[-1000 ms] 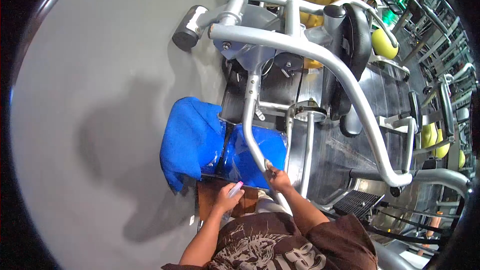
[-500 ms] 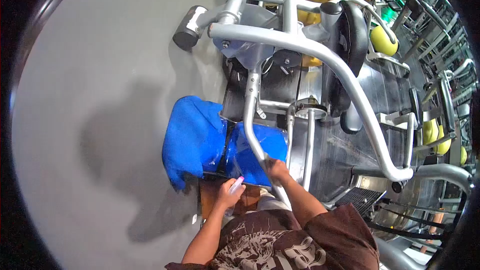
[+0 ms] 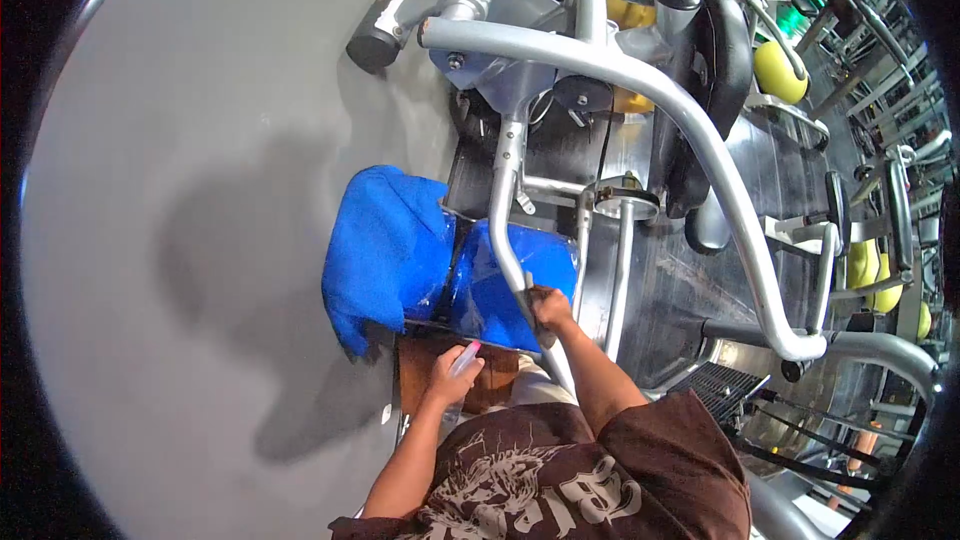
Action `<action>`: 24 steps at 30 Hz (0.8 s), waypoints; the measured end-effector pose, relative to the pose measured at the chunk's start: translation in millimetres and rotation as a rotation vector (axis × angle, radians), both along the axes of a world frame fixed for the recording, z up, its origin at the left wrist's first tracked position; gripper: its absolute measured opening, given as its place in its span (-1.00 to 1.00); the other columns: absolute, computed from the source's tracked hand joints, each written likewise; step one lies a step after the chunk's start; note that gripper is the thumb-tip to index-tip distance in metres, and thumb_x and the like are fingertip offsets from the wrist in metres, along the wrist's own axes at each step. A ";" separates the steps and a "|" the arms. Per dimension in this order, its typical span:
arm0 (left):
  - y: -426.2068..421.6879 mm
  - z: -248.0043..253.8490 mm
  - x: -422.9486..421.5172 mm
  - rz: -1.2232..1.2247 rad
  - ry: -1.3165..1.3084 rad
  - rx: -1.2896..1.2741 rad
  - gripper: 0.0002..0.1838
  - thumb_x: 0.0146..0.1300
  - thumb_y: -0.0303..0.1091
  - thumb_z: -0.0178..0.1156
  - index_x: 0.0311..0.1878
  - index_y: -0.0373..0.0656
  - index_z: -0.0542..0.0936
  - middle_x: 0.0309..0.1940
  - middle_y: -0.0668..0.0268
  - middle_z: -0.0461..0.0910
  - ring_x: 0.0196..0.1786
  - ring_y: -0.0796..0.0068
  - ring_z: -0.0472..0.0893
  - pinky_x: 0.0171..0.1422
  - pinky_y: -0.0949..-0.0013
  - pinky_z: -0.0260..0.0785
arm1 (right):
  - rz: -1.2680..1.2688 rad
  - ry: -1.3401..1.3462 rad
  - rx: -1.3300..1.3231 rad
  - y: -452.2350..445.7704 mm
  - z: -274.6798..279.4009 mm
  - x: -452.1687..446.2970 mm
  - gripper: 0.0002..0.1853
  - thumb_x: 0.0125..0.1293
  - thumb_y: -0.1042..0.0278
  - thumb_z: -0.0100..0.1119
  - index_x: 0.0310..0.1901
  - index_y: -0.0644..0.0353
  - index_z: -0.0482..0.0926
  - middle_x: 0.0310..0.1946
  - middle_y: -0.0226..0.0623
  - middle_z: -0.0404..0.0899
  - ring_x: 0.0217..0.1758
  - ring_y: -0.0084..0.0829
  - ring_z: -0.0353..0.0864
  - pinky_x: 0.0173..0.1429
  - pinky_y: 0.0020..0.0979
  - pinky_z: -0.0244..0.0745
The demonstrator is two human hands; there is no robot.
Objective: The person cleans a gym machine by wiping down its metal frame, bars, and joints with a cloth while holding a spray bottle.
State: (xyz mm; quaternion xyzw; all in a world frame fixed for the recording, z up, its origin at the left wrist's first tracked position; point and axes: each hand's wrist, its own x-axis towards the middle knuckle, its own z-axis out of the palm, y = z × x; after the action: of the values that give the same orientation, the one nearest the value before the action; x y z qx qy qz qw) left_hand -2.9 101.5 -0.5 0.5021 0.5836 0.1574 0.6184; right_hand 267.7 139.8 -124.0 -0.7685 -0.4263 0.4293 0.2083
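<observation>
- Right hand: fingers are gripping the silver tube, its long axis running forward.
- Left hand: fingers are holding a pink-tipped bottle left of the tube.

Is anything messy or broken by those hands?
Nothing looks clearly broken or spilled near the left hand or right hand. Only the blue towel looks messy: it's draped crookedly over one glossy blue panel, with a loose corner poking past the edge.
</observation>
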 end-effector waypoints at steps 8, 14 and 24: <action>-3.7 -13.6 -4.6 0.059 0.011 -0.010 -0.77 0.25 -0.21 0.33 -0.32 -0.16 0.56 -0.55 0.41 0.52 -0.55 0.60 0.54 -0.46 0.41 0.40 | 0.782 -0.258 -0.183 -57.8 -76.5 61.5 -0.60 0.44 0.09 -0.02 0.17 0.10 0.55 -0.27 -0.02 0.71 -0.21 -0.13 0.75 -0.11 -0.17 0.61; -3.8 -15.6 5.2 0.045 -0.009 -0.001 -0.76 0.26 -0.21 0.33 -0.32 -0.18 0.56 -0.55 0.40 0.52 -0.55 0.59 0.54 -0.47 0.40 0.41 | -0.023 -0.008 0.194 0.1 -42.3 3.9 -0.63 0.39 0.09 0.07 -0.03 0.21 0.67 -0.26 0.06 0.71 -0.22 -0.05 0.74 -0.09 -0.21 0.60; 6.6 -8.6 -8.7 0.094 -0.024 0.037 -0.76 0.26 -0.21 0.33 -0.29 -0.18 0.55 -0.53 0.42 0.50 -0.53 0.61 0.53 -0.47 0.43 0.42 | 0.970 -0.386 -0.233 -59.5 -71.0 61.0 -0.65 0.42 0.30 -0.14 0.02 0.12 0.65 -0.21 0.00 0.70 -0.04 -0.06 0.72 0.00 -0.12 0.63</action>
State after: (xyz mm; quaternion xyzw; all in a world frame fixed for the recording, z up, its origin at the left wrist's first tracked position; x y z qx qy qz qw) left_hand -11.6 108.1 -9.1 0.4834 0.5962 0.2030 0.6080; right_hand 328.7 80.3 -195.0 -0.5661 -0.7128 0.3714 -0.1829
